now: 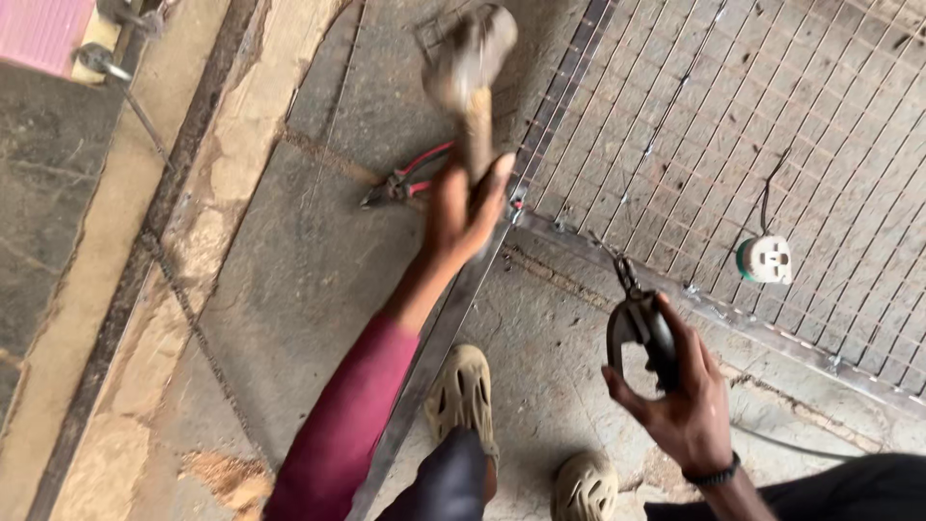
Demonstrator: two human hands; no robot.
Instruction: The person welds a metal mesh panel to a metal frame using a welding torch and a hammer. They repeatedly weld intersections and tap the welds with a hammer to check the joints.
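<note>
Nearest the camera, the right hand (690, 400) closes its fingers around a dark clamp-like holder (641, 328) with a thin jaw at its top, held just above the concrete floor (289, 280) and close to the metal frame bar (453, 309). Further out, the left hand (468, 207), in a maroon sleeve (352, 425), is wrapped tight on the wooden handle of a hammer (473, 68), its head raised and blurred over the corner of the wire mesh (733, 125). In the inspector's judgement, a sound strike calls for the head to land square on the bar, clear of the mesh wires, with the right hand kept well apart from the blow. Red-handled pliers (405, 181) lie on the floor just beside the frame. A white socket (767, 259) on a dark cord rests on the mesh. Two tan clogs (463, 391) stand by the bar. Flooring is rough, cracked and dusty, with a pale raised kerb (231, 164) at left.
</note>
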